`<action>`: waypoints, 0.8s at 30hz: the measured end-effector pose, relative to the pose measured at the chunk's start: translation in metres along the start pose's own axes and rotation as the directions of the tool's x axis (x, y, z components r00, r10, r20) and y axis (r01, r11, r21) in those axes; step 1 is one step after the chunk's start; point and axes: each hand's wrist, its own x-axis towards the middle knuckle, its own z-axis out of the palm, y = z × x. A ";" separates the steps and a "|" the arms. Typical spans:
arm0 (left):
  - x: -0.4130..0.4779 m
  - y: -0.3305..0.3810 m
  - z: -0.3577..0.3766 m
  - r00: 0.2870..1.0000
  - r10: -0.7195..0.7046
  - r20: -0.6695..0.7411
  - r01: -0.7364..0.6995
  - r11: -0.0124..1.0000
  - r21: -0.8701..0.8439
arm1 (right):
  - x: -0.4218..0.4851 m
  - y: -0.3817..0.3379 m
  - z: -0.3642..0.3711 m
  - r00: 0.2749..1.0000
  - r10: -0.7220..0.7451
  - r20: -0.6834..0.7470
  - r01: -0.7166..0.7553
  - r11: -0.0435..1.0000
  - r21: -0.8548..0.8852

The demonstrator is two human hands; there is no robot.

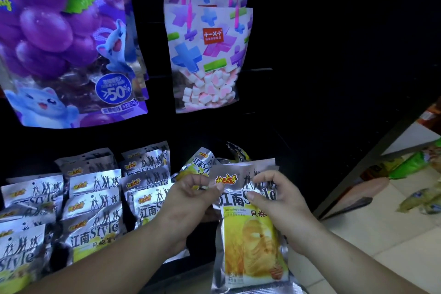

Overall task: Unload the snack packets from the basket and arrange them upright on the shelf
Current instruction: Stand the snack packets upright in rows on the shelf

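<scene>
A dark shelf [286, 141] fills the view; rows of silver-and-yellow foil snack packets [95, 198] stand at eight o'clock. At five o'clock one matching flat foil packet [250, 241] hangs upright before it (probably light, floppy, slick; best taken by its sealed top edge). Left hand [191, 196] and right hand [274, 196], forearms raised, each pinch that top edge.

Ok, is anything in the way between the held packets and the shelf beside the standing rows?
Yes. The left hand and right hand grip the held packets; just behind them, loose tilted packets lean beside the standing rows. Further back is too dark to tell.
</scene>
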 end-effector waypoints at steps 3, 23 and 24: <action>0.000 -0.002 0.003 0.999 -0.022 -0.033 0.022 1.000 -0.017 | 0.003 0.001 -0.002 0.999 0.026 -0.046 -0.023 0.997 0.071; -0.019 -0.047 0.013 0.988 0.005 0.152 -0.051 0.953 0.298 | 0.005 0.054 0.001 0.983 0.180 -0.031 -0.182 0.981 -0.069; -0.018 -0.053 0.014 0.992 0.008 0.124 -0.047 0.947 0.319 | 0.005 0.057 0.002 0.978 0.210 -0.004 -0.209 0.973 -0.094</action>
